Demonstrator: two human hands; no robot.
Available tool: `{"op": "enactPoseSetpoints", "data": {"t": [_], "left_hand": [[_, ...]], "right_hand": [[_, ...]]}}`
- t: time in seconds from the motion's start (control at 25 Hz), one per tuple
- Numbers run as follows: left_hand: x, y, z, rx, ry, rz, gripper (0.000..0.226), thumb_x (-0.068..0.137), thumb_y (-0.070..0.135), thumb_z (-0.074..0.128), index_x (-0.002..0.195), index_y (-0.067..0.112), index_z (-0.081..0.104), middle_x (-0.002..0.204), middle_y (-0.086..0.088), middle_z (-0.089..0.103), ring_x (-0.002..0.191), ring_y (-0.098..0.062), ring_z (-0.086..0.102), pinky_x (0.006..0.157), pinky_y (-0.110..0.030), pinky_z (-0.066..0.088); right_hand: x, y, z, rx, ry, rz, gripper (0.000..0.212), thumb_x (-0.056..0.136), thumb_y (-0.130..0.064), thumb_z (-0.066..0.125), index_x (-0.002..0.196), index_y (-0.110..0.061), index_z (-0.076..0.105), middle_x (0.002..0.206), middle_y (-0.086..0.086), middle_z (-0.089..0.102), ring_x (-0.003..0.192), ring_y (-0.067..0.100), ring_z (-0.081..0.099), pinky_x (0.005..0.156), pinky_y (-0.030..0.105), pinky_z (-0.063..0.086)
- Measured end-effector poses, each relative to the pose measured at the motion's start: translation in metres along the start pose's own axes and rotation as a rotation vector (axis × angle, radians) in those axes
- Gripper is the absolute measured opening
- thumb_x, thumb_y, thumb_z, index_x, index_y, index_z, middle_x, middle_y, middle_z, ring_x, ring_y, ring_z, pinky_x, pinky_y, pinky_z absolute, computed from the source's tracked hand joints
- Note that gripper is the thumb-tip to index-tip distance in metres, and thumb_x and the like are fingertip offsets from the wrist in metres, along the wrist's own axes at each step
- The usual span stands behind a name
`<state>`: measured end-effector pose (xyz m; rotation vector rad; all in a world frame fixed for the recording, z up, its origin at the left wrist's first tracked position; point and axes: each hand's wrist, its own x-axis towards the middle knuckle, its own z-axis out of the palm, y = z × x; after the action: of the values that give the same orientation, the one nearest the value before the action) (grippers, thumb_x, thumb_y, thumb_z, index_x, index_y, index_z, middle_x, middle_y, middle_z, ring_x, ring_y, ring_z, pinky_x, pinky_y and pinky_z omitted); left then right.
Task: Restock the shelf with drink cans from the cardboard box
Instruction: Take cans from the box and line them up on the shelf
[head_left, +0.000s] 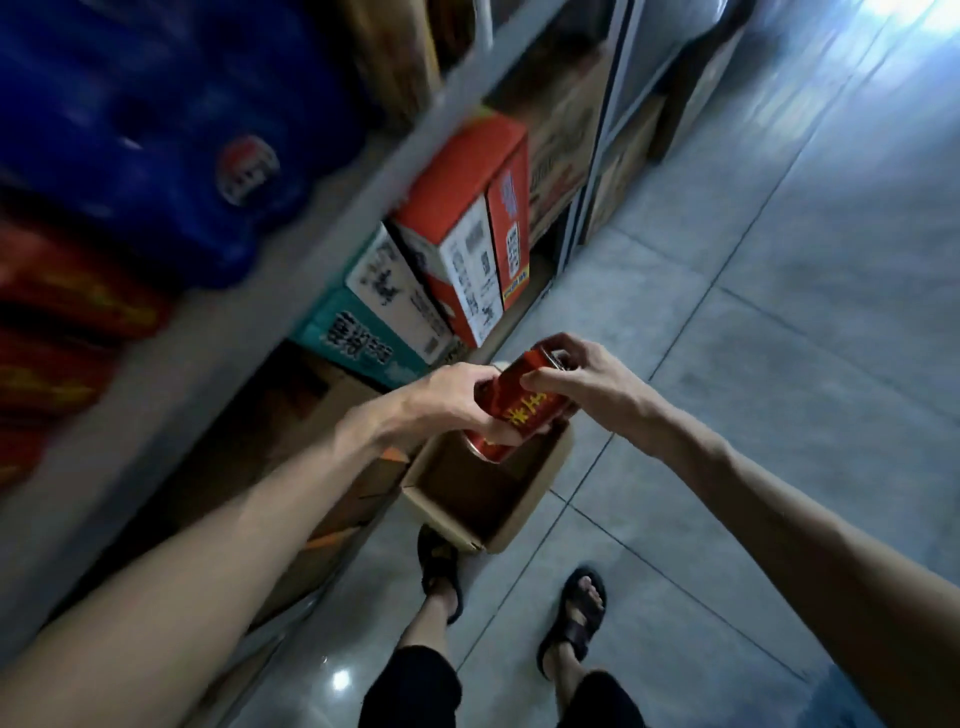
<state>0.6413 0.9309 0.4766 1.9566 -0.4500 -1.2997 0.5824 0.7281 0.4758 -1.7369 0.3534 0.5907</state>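
A red drink can (524, 402) with yellow characters is held tilted in the air above an open cardboard box (524, 514) on the floor. My left hand (452, 400) grips the can's lower half from the left. My right hand (582, 376) pinches its upper end from the right, thumb on the side and fingers over the top. A second red can (485, 449) shows just below my left hand; what holds it I cannot tell. The box's visible inside looks bare. The grey shelf (218, 332) runs along the left.
Blue (171, 130) and red drink packs (57, 322) sit on the upper shelf. Orange (467, 208), white and teal cartons (358, 338) stand on the lower level, brown cartons beneath. My sandalled feet (571, 618) stand on the grey tiled floor, which stretches to the right.
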Motion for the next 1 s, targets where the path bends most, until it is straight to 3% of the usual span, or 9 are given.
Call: {"op": "enactPoseSetpoints", "data": {"t": [0.12,0.2,0.36,0.48,0.56,0.72,0.8,0.92,1.0], "left_hand": [[-0.092,0.057,-0.010,-0.023,0.131,0.010,0.052,0.058,0.048,0.084,0.106,0.031,0.069,0.097,0.014,0.075,0.091,0.001,0.070,0.079,-0.019,0.053],[-0.151,0.086,-0.010,-0.068,0.214,0.022,0.052,0.060,0.049,0.085,0.106,0.030,0.069,0.096,0.015,0.075,0.090,0.002,0.069,0.074,-0.013,0.050],[-0.230,0.101,-0.008,-0.160,0.391,0.023,0.051,0.067,0.024,0.087,0.114,0.022,0.066,0.103,0.006,0.074,0.097,-0.004,0.069,0.082,-0.021,0.051],[-0.279,0.092,-0.006,-0.186,0.587,0.048,0.055,0.066,0.031,0.087,0.115,0.030,0.063,0.108,0.009,0.071,0.096,0.005,0.066,0.081,-0.017,0.048],[-0.295,0.078,-0.006,-0.233,0.707,0.083,0.051,0.064,0.037,0.087,0.110,0.035,0.064,0.107,0.011,0.071,0.099,0.002,0.066,0.087,-0.025,0.051],[-0.304,0.051,-0.008,-0.445,0.839,0.131,0.070,0.059,0.033,0.089,0.123,0.023,0.062,0.115,0.008,0.070,0.109,-0.008,0.065,0.100,-0.037,0.050],[-0.308,0.042,-0.011,-0.444,0.900,0.162,0.072,0.063,0.028,0.089,0.128,0.024,0.058,0.119,0.009,0.068,0.111,-0.003,0.062,0.099,-0.032,0.049],[-0.312,0.031,-0.016,-0.392,0.988,0.190,0.068,0.069,0.022,0.085,0.130,0.025,0.053,0.121,0.010,0.064,0.115,-0.004,0.059,0.099,-0.028,0.047],[-0.313,0.021,-0.015,-0.246,1.091,0.064,0.061,0.074,0.026,0.079,0.128,0.029,0.051,0.120,0.012,0.060,0.116,-0.010,0.057,0.098,-0.029,0.045]], "right_hand": [[-0.059,-0.080,0.007,-0.011,-0.036,-0.081,0.041,0.072,-0.041,0.074,0.107,-0.023,0.066,0.085,-0.006,0.073,0.070,0.008,0.067,0.058,0.020,0.048],[-0.095,-0.128,0.014,-0.019,-0.106,-0.131,0.026,0.082,-0.033,0.075,0.106,-0.026,0.070,0.088,-0.011,0.075,0.080,0.005,0.070,0.063,0.016,0.051],[-0.138,-0.195,0.040,-0.225,-0.204,-0.224,0.052,0.078,-0.050,0.075,0.125,-0.033,0.060,0.115,-0.009,0.068,0.103,0.010,0.066,0.088,0.032,0.056],[-0.154,-0.236,0.072,-0.350,-0.218,-0.268,0.057,0.068,-0.061,0.077,0.115,-0.034,0.062,0.106,-0.012,0.068,0.096,0.006,0.065,0.082,0.031,0.057],[-0.152,-0.251,0.095,-0.367,-0.185,-0.299,0.053,0.063,-0.062,0.079,0.104,-0.030,0.069,0.096,-0.009,0.072,0.089,0.009,0.069,0.079,0.035,0.059],[-0.140,-0.272,0.131,-0.446,-0.174,-0.356,0.048,0.062,-0.061,0.079,0.099,-0.032,0.072,0.096,-0.008,0.074,0.093,0.010,0.068,0.088,0.037,0.057],[-0.134,-0.278,0.146,-0.492,-0.163,-0.375,0.050,0.059,-0.060,0.079,0.099,-0.030,0.072,0.096,-0.008,0.073,0.093,0.008,0.067,0.085,0.029,0.055],[-0.124,-0.281,0.166,-0.531,-0.116,-0.458,0.042,0.063,-0.048,0.084,0.095,-0.026,0.067,0.081,-0.012,0.071,0.071,-0.003,0.066,0.059,0.008,0.045],[-0.117,-0.283,0.176,-0.593,-0.034,-0.567,0.053,0.060,-0.043,0.086,0.105,-0.025,0.064,0.089,-0.015,0.067,0.076,-0.002,0.064,0.064,0.007,0.043]]}}
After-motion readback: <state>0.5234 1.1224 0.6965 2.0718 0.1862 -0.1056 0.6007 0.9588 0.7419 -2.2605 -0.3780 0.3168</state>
